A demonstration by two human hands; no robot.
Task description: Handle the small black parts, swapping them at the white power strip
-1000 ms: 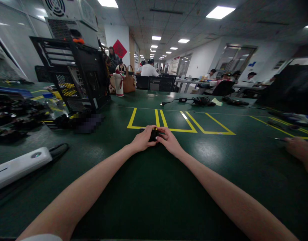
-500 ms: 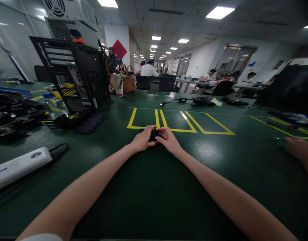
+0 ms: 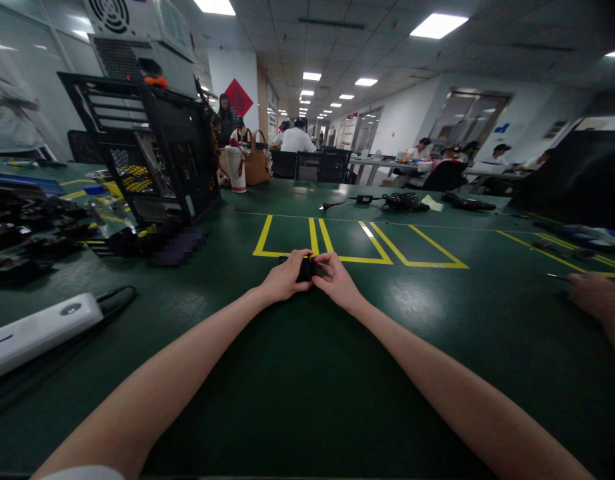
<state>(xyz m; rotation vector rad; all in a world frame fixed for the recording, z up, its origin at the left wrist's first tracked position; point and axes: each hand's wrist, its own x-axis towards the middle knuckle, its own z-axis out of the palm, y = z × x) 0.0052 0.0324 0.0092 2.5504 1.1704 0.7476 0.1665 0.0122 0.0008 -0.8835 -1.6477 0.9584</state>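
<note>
Both my hands meet on a small black object (image 3: 305,269) resting on the green table (image 3: 297,373), just in front of the yellow floor-tape lines (image 3: 337,257). My left hand (image 3: 285,279) wraps its fingers round the object's left side. My right hand (image 3: 337,280) pinches its right side with curled fingers. Most of the object is hidden between the fingers, so I cannot make out what it is.
A black open computer case (image 3: 152,153) stands at the back left, with dark parts (image 3: 27,233) beside it. A white power strip (image 3: 37,330) lies at the near left. Cables and adapters (image 3: 402,202) lie at the back. Another person's hand (image 3: 595,297) rests at the right edge.
My right fingers have curled in a little tighter on the black object. Both arms stay in place. A person in grey has come into view at the far left.
</note>
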